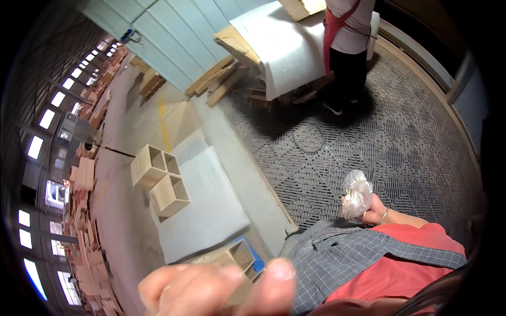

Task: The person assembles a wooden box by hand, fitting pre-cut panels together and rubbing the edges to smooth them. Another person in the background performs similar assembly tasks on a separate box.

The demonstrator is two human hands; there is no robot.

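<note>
My right hand (375, 210), with a thin bracelet at the wrist, is closed around a crumpled clear plastic bag (358, 199). What the bag contains is too blurred to make out. Very near the camera, at the lower edge, is my left hand (216, 287). Its fingers are bent and its thumb stands apart from them, with nothing seen between. Behind that hand, partly covered by it, lies a pale wooden open-fronted box (241, 255) with something blue beside it. My checked grey apron (337, 258) hangs over a red sleeve and clothing.
Pale wooden cube boxes (164, 179) stand on a white foam sheet (213, 200) to the left. A person (350, 31) stands by a foam-covered table (295, 52) at the back. Wooden boards (219, 79) lean near it. Black slatted matting (311, 179) covers the right floor.
</note>
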